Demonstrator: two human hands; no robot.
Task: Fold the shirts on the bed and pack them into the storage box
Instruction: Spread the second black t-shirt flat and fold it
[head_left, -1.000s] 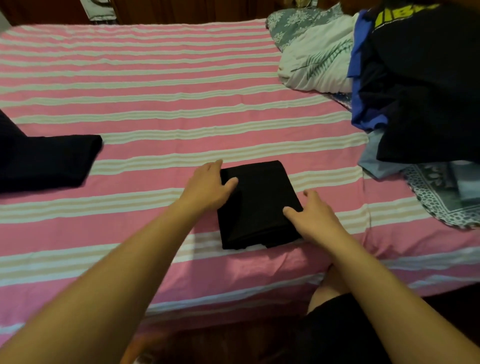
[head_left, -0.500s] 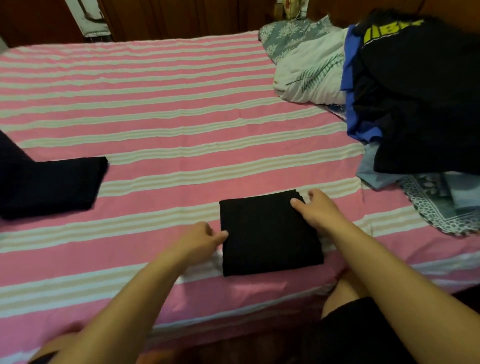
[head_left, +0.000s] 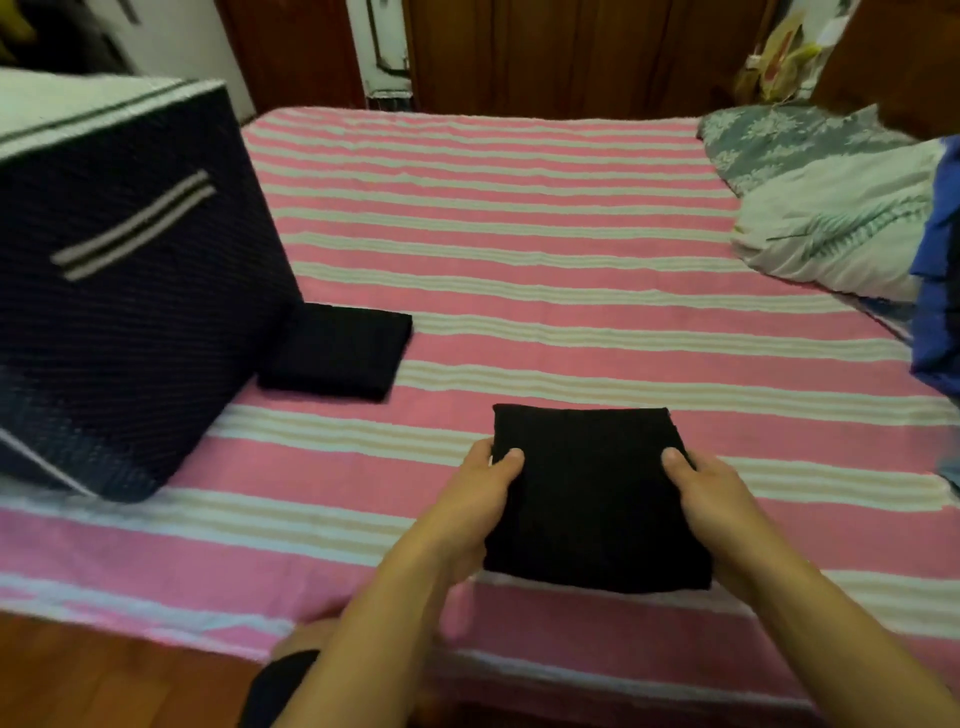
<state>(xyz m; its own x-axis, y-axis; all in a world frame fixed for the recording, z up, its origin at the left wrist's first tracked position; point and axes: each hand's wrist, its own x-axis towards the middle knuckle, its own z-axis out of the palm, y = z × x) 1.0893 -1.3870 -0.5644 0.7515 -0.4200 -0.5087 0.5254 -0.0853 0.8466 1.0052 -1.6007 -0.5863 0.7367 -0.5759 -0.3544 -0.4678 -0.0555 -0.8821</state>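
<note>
- The bed (head_left: 519, 249), under a pink sheet with pale stripes, fills most of the room in front of me and carries everything the job involves.
- The storage box (head_left: 119, 291), dark fabric with a pale double-stripe handle, stands on the bed at the far left. From here I cannot see inside it, so I cannot tell whether any shirts are packed yet.
- At the far right a heap of unfolded clothes (head_left: 940, 270) hangs into view, blue cloth at its edge, beside a white leaf-print pillow (head_left: 841, 234) and a grey patterned one behind it. That heap suggests plenty of folding is left.
- A second folded dark shirt (head_left: 337, 351) lies flat just beside the box's near right corner, touching or nearly touching its wall. It looks finished but is not yet packed.
- The folded black shirt (head_left: 592, 493) is a neat square near the front edge of the bed, right of centre, held between both hands and seemingly raised a little off the sheet.
- The left hand (head_left: 480, 493) grips the shirt's left edge, thumb on top and fingers tucked under.
- The right hand (head_left: 711, 499) grips the right edge the same way, so the hands are apart, one clamped on each side.
- My guess: folding of this one is done, and carrying it left to the box comes next.
</note>
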